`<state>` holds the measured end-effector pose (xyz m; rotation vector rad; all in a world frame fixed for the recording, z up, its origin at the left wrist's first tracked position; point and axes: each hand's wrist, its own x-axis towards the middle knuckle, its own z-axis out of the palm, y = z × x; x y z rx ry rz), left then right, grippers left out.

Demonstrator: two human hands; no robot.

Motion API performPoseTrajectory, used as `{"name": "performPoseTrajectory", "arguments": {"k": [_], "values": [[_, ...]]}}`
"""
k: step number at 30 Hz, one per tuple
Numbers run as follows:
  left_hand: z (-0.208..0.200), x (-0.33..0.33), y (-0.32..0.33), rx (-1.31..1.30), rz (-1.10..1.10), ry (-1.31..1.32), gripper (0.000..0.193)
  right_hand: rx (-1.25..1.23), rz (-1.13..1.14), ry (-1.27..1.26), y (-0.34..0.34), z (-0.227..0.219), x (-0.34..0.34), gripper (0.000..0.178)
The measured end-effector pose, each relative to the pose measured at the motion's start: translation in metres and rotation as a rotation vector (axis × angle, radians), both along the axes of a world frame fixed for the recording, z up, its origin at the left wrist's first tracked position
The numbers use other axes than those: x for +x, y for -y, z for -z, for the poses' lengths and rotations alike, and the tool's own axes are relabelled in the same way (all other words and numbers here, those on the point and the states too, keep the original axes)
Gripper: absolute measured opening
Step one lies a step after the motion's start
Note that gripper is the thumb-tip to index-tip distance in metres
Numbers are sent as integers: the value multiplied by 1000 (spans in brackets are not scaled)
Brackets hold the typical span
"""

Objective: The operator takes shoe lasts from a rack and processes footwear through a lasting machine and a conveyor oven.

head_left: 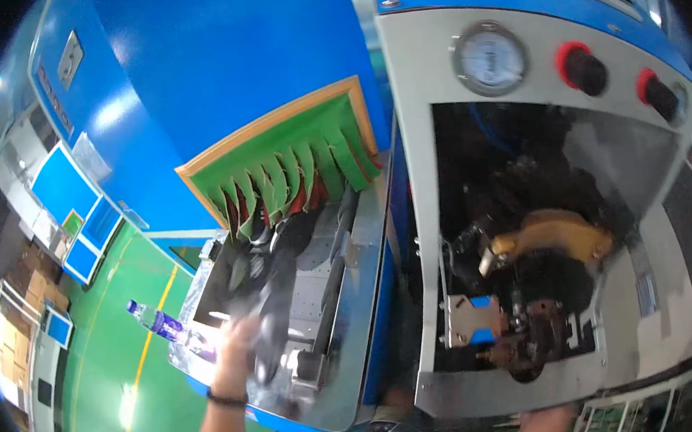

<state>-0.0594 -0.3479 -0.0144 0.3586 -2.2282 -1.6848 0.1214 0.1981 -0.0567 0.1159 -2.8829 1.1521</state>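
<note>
My left hand, smeared by motion and wearing a dark band at the wrist, is at the near end of a conveyor. Its fingers seem closed on the side of a dark shoe, which is blurred like the hand. Other dark shoes lie farther up the conveyor, by the green strip curtain of a blue machine. At the lower edge, under the grey machine on the right, part of my right hand shows; its fingers are hidden.
A purple-labelled bottle stands left of my left hand, by the conveyor's edge. On the right, a grey machine has a gauge, red-and-black knobs and an opening with metal parts. A green floor with yellow lines spreads left.
</note>
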Motion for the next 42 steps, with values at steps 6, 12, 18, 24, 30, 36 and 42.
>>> {"name": "performPoseTrajectory", "arguments": {"k": [6, 12, 18, 24, 30, 36, 42], "values": [[-32, 142, -218, 962, 120, 155, 73, -947, -269, -183, 77, -54, 14, 69], [-3, 196, -314, 666, 596, 458, 73, -936, 25, -205, 66, -68, 40, 119], [18, 225, -371, 216, 805, 240, 73, -650, 419, -505, 29, -73, 97, 110], [36, 232, -375, -95, 883, 121, 74, -492, 279, -189, -20, -67, 144, 101], [-33, 224, -370, -392, 701, -216, 47, -1798, 577, 467, -37, -24, 124, 74], [-17, 203, -360, -158, 830, 192, 27, -966, 229, -262, -64, -92, 59, 89], [-4, 201, -338, -73, 1125, 73, 33, -564, -1, -201, -34, -206, -42, 90]]}}
